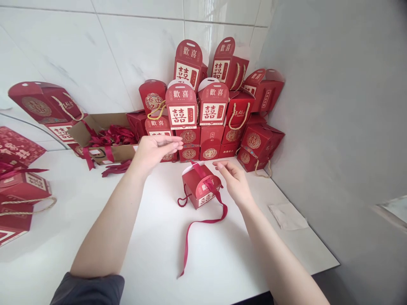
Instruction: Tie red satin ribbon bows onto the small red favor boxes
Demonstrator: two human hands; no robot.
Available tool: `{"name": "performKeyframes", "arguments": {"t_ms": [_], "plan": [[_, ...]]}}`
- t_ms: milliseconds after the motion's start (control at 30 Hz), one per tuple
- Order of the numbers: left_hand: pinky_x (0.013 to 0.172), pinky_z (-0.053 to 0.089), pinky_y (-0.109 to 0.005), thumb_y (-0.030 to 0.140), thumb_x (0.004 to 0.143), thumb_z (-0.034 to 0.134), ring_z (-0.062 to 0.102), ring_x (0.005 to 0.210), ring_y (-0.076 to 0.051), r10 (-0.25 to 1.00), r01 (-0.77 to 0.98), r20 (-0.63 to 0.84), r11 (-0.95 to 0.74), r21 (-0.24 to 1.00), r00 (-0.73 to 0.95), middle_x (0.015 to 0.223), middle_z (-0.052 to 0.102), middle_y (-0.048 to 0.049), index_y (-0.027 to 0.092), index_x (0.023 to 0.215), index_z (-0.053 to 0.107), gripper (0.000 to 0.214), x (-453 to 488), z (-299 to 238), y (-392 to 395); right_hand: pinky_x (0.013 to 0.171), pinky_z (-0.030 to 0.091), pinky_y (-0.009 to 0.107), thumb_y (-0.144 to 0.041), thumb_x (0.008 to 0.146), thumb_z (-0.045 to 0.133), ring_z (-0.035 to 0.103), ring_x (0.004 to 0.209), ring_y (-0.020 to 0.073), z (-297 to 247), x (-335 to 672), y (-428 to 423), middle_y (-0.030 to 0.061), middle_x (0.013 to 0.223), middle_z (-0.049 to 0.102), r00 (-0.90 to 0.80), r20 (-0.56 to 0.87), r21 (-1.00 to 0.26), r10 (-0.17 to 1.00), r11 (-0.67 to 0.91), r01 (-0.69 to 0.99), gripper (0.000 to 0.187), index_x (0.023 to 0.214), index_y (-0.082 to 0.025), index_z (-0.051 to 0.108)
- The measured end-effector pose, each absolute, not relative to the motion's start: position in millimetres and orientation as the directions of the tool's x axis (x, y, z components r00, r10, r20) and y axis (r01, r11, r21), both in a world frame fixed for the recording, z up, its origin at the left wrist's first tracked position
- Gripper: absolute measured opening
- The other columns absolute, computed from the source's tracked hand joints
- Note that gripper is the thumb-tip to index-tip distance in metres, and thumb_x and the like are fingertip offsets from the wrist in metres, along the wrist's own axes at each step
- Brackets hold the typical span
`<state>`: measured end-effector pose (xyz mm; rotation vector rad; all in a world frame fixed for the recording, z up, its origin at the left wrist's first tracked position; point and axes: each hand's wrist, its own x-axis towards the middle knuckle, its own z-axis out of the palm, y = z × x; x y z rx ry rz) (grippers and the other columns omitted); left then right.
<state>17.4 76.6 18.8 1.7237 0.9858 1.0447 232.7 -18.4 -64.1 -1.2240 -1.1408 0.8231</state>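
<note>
A small red gift box (pixel 199 189) with a rope handle stands on the white table (pixel 159 254). A dark red ribbon (pixel 203 222) runs over its top and trails down toward the table's front. My right hand (pixel 233 180) hovers just right of the box, fingers loosely spread near the ribbon, holding nothing. My left hand (pixel 155 149) is raised above and left of the box, fingers curled together, nothing visible in them.
A stack of finished red boxes (pixel 210 114) stands against the tiled wall behind. A cardboard carton of red ribbons (pixel 108 137) lies at the back left. More red boxes (pixel 19 195) sit at the left edge. A white paper sheet (pixel 288 216) lies at the right.
</note>
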Motion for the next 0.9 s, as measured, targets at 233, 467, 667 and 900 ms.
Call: {"name": "performKeyframes", "arguments": {"t_ms": [233, 467, 667, 900], "plan": [[0.081, 0.054, -0.034, 0.061, 0.077, 0.064, 0.068, 0.093, -0.022, 0.904, 0.515, -0.076, -0.169, 0.841, 0.422, 0.101, 0.074, -0.0089, 0.018, 0.097, 0.075, 0.048, 24.8, 1.8, 84.9, 0.066, 0.046, 0.026, -0.046, 0.089, 0.053, 0.062, 0.075, 0.0164, -69.0, 238.4, -22.2, 0.0033, 0.086, 0.068, 0.211, 0.147, -0.988, 0.966, 0.134, 0.078, 0.030, 0.089, -0.019, 0.066], [0.077, 0.050, -0.031, 0.051, 0.077, 0.065, 0.068, 0.085, -0.022, 0.892, 0.561, 0.119, -0.372, 0.740, 0.436, 0.085, 0.075, -0.0044, 0.020, 0.084, 0.076, 0.034, 34.7, -3.1, 81.7, 0.068, 0.046, 0.027, -0.048, 0.088, 0.056, 0.061, 0.078, 0.0173, -75.7, 244.1, -21.3, 0.0041, 0.084, 0.067, 0.229, 0.157, -0.985, 0.961, 0.137, 0.101, 0.032, 0.085, -0.018, 0.067], [0.066, 0.048, -0.031, 0.052, 0.075, 0.064, 0.067, 0.075, -0.024, 0.952, 0.751, 0.303, -0.226, 0.621, 0.035, 0.078, 0.074, -0.0045, 0.021, 0.089, 0.075, 0.036, -33.0, 22.0, 108.6, 0.071, 0.050, 0.031, -0.052, 0.087, 0.058, 0.062, 0.068, 0.0171, -75.1, 264.7, -21.0, 0.0043, 0.070, 0.066, 0.152, 0.140, -0.990, 0.979, 0.137, 0.029, 0.038, 0.075, -0.017, 0.063], [0.086, 0.047, -0.035, 0.043, 0.079, 0.058, 0.065, 0.100, -0.028, 0.975, 0.872, 0.102, -0.221, 0.437, 0.196, 0.110, 0.072, -0.0056, 0.024, 0.103, 0.072, 0.034, -31.4, 11.5, 114.4, 0.073, 0.048, 0.032, -0.062, 0.088, 0.051, 0.064, 0.074, 0.0198, -65.3, 270.5, -33.6, 0.0071, 0.076, 0.070, -0.117, -0.044, -0.956, 0.992, -0.008, 0.294, 0.050, 0.075, -0.016, 0.068]]}}
